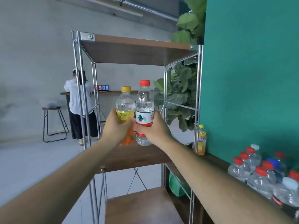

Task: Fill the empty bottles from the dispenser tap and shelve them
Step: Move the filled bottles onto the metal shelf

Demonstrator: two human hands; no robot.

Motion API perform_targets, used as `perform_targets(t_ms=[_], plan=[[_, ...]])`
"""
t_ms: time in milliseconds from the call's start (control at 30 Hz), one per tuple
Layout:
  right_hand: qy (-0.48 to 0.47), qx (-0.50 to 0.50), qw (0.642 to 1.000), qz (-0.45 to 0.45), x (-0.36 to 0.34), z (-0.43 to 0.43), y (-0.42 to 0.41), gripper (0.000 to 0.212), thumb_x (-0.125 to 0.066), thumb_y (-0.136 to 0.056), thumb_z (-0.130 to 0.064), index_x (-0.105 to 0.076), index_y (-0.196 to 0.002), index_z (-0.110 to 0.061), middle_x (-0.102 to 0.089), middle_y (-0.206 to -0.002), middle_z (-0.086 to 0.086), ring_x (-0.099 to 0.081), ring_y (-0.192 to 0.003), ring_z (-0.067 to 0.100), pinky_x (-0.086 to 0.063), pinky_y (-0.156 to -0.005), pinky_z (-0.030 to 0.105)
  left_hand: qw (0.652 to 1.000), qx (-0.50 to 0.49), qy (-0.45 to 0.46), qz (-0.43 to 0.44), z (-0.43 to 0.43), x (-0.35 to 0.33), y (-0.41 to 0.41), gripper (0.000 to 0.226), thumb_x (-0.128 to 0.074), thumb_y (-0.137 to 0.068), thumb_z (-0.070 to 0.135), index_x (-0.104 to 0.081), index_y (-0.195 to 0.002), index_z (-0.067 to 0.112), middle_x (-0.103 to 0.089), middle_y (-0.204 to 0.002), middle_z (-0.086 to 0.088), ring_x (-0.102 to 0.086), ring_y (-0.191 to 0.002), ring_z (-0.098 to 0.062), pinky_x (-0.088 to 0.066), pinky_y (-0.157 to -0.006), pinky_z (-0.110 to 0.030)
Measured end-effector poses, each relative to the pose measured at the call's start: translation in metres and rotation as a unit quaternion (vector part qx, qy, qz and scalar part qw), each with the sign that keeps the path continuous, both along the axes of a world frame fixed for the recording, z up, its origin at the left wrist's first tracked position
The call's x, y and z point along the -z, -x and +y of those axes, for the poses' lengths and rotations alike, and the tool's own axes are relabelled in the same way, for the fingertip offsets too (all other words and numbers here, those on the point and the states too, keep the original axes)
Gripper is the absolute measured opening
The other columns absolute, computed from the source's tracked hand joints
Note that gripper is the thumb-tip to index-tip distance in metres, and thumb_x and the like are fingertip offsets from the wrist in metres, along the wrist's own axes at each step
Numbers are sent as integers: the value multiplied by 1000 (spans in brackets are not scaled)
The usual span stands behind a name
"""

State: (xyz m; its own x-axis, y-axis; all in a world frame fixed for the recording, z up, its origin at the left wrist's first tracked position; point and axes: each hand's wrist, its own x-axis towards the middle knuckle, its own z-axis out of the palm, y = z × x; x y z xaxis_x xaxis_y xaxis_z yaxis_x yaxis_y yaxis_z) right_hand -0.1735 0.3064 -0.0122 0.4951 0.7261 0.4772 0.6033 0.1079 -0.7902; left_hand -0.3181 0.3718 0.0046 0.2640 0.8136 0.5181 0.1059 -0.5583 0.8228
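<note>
Bottles upright, touching, bases just above middle shelf (137,156): my left hand (113,126) grips yellow-cap bottle (125,102), my right hand (153,130) grips red-cap bottle (144,101), fingers (156,114) curled tight round each. Held level, I judge, so both stand together.

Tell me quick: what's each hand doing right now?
The left hand grips the yellow-capped bottle.
The right hand grips the red-capped bottle.

Hands (115,126) round two bottles (144,98) at shelf (137,155)
</note>
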Motion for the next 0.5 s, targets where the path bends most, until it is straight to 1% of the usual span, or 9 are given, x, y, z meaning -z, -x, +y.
perform_targets(t_ms=[67,100,167,267,333,400,433,500], plan=[[10,-11,1000,1,1,37,-3,72,-91,-73,-47,-48,-128,-30,-68,-121,-6,-69,-109,20,-58,-96,48,999,-36,20,-15,24,4,-7,32,-79,-90,21,-55,-112,20,-66,-97,6,-65,-88,-9,-47,-66,-26],[13,-15,1000,5,2,53,-5,73,-91,-73,-48,-46,-128,-29,-68,-121,-5,-68,-109,21,-58,-96,47,998,-54,26,-19,36,6,-11,28,-78,-90,18,-55,-107,21,-65,-95,6,-64,-86,-9,-44,-64,-25],[26,-15,999,17,2,81,-8,77,-91,-76,-47,-43,-131,-24,-67,-122,-3,-66,-109,21,-55,-94,41,995,-84,42,-31,57,9,-18,29,-77,-90,14,-53,-105,21,-63,-96,4,-64,-88,-17,-43,-66,-28],[43,-21,998,35,4,118,-12,81,-91,-78,-44,-38,-134,-21,-62,-120,-3,-65,-111,25,-54,-93,42,989,-118,74,-58,89,16,-24,35,-78,-89,10,-50,-109,19,-58,-91,8,-62,-91,-22,-44,-73,-30],[63,-18,997,34,8,138,-14,79,-89,-81,-42,-37,-136,-19,-61,-119,-1,-62,-107,25,-50,-88,39,984,-136,91,-67,107,23,-28,39,-80,-88,11,-48,-110,19,-57,-91,7,-60,-92,-22,-44,-79,-34],[74,-26,996,36,17,154,-15,78,-89,-81,-37,-37,-136,-17,-64,-124,3,-64,-109,27,-49,-86,38,980,-137,120,-78,121,32,-33,43,-81,-88,12,-49,-115,17,-59,-97,4,-59,-93,-21,-44,-82,-36],[74,-32,996,40,21,161,-16,77,-90,-81,-34,-38,-135,-17,-65,-127,4,-65,-112,28,-50,-87,39,979,-134,128,-83,126,36,-36,43,-81,-88,13,-50,-117,17,-61,-98,4,-61,-91,-19,-45,-82,-35],[59,-40,996,62,29,170,-19,76,-91,-81,-32,-40,-135,-16,-66,-129,5,-66,-111,25,-52,-89,39,980,-136,123,-82,139,44,-40,39,-82,-86,15,-53,-111,22,-64,-93,7,-64,-86,-17,-49,-78,-36]])
